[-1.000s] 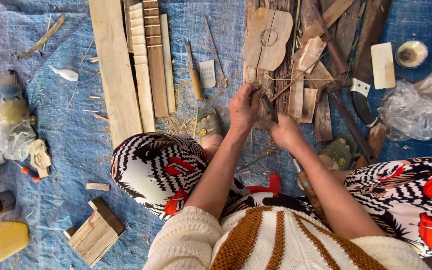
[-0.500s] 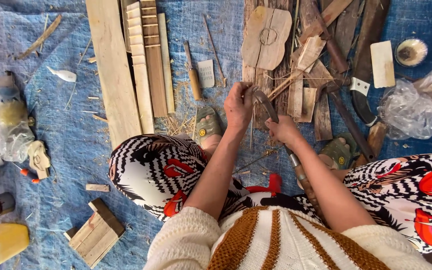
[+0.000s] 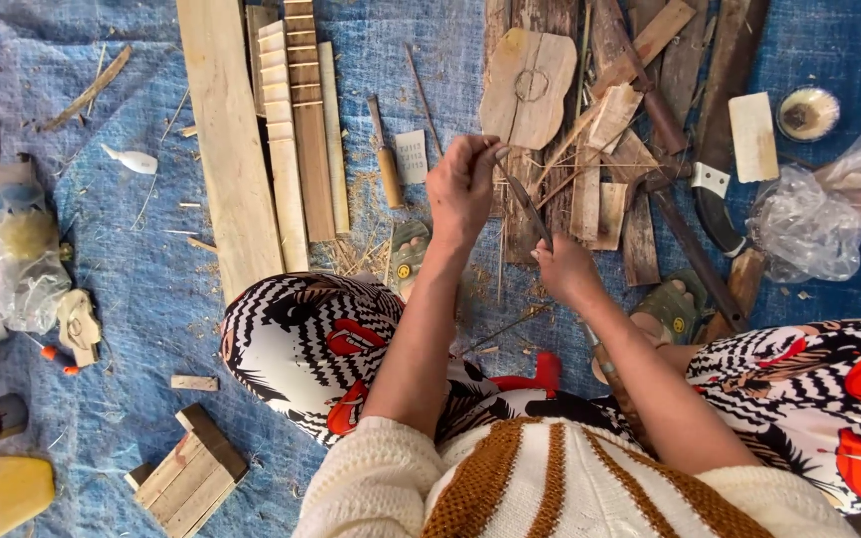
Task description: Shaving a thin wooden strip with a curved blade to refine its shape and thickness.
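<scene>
From the head view, the left hand (image 3: 465, 184) is pinching a thin bamboo sliver (image 3: 498, 214) between closed fingertips, while the right hand (image 3: 565, 271) is clamping a knife (image 3: 530, 207), its blade meeting the sliver near centre, above the blue tarp (image 3: 122, 289). Shaving goes best with shallow, steady strokes angled away from the fingers.
</scene>
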